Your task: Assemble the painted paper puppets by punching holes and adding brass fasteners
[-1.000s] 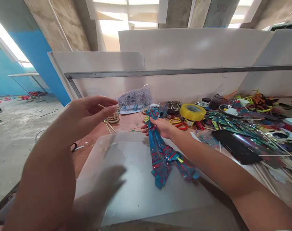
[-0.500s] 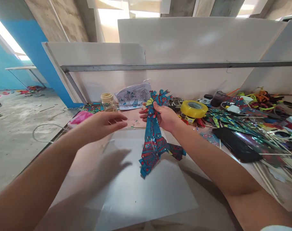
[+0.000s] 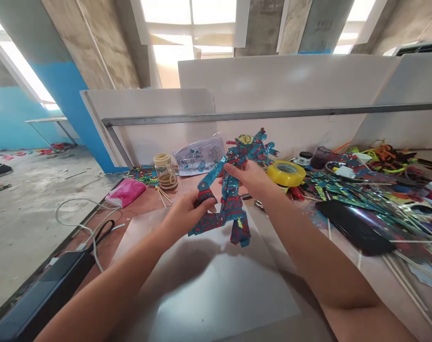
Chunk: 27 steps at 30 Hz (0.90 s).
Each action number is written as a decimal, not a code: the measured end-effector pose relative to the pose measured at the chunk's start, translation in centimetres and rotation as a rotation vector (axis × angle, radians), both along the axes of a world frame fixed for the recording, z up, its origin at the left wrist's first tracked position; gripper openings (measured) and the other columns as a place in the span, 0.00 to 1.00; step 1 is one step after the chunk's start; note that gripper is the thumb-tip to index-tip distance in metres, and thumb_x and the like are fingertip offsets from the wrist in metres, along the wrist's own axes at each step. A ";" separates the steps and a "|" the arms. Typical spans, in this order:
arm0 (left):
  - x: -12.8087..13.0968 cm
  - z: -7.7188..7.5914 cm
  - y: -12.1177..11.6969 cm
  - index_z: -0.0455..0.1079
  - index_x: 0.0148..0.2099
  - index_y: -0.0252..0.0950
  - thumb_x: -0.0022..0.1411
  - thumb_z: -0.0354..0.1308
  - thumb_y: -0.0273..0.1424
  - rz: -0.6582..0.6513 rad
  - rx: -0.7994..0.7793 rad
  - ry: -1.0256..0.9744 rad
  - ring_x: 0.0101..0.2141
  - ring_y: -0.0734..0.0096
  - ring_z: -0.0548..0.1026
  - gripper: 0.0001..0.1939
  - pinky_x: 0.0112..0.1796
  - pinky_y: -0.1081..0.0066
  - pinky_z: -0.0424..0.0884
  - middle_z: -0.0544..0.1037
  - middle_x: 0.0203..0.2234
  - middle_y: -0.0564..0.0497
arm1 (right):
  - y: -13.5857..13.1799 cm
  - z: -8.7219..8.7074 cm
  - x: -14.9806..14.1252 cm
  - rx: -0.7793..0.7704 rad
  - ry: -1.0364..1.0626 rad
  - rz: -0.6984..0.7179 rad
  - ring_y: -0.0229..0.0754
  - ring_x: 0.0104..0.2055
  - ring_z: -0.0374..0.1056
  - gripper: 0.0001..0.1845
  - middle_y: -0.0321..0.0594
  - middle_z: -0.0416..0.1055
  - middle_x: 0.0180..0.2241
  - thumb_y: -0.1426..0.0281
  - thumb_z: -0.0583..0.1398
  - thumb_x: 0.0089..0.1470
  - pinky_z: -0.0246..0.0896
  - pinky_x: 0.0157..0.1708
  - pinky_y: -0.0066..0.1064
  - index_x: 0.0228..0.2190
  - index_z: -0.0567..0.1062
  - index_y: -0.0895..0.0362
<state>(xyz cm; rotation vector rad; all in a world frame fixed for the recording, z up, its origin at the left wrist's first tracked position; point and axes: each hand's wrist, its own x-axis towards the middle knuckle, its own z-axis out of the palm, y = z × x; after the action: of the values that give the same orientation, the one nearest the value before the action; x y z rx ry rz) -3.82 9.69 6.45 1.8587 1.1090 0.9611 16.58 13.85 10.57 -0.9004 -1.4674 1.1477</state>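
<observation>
A jointed shadow puppet [image 3: 232, 204], teal with red patterns and a yellow face, is held up over a shiny translucent sheet [image 3: 223, 289]. My right hand [image 3: 251, 178] is closed round its upper body, just below the head, with the thumb in front. Lower and to the left, my left hand [image 3: 189, 211] pinches one of its limbs, which bends at a riveted joint. The puppet's other lower limb hangs free above the sheet. Part of the torso is hidden by my right fingers.
Behind stand a glass jar [image 3: 165, 173], a printed pattern sheet [image 3: 201, 156] and a yellow tape roll [image 3: 286, 173]. Left are a pink packet [image 3: 126, 192], a cable and a dark box [image 3: 44, 289]. Right lie a black case [image 3: 354, 228], thin sticks and several puppet pieces.
My left hand has moved in and taken hold of a puppet limb, lifting it to the left. The puppet has turned, its head now tipping right. The view has tilted upward.
</observation>
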 end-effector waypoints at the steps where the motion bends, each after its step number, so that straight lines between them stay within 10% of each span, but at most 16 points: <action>1: -0.1 0.1 0.0 0.74 0.33 0.35 0.62 0.58 0.44 0.014 -0.005 -0.018 0.25 0.69 0.75 0.17 0.26 0.72 0.71 0.79 0.26 0.49 | 0.2 -0.3 0.2 0.025 -0.057 -0.027 0.47 0.35 0.74 0.15 0.40 0.78 0.28 0.57 0.67 0.51 0.71 0.35 0.37 0.33 0.79 0.57; 13: -3.5 2.0 -0.8 0.74 0.33 0.37 0.65 0.54 0.47 0.144 0.237 0.330 0.23 0.71 0.69 0.19 0.23 0.73 0.62 0.74 0.22 0.52 | -1.0 0.7 3.2 0.282 -0.630 -0.119 0.37 0.26 0.64 0.19 0.32 0.72 0.23 0.53 0.59 0.56 0.54 0.25 0.27 0.33 0.82 0.54; 19: -4.3 2.5 -1.0 0.57 0.66 0.46 0.60 0.63 0.43 0.093 0.286 0.200 0.51 0.59 0.73 0.35 0.48 0.63 0.72 0.73 0.55 0.46 | -1.8 0.0 1.4 0.261 -0.537 -0.123 0.38 0.27 0.63 0.19 0.33 0.71 0.24 0.52 0.61 0.53 0.56 0.27 0.29 0.30 0.80 0.56; 27: -1.5 1.6 -1.6 0.76 0.40 0.36 0.64 0.57 0.41 -0.028 0.117 0.082 0.30 0.67 0.76 0.14 0.30 0.71 0.74 0.79 0.30 0.50 | -3.2 -1.3 -2.1 0.193 -0.494 -0.013 0.41 0.30 0.68 0.18 0.34 0.72 0.24 0.53 0.63 0.52 0.62 0.30 0.31 0.27 0.77 0.55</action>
<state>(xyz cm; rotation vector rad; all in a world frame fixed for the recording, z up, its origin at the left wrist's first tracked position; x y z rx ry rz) -5.31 8.05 8.02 2.0186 1.0930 0.9588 14.51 10.64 9.28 -1.1030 -1.9289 0.7838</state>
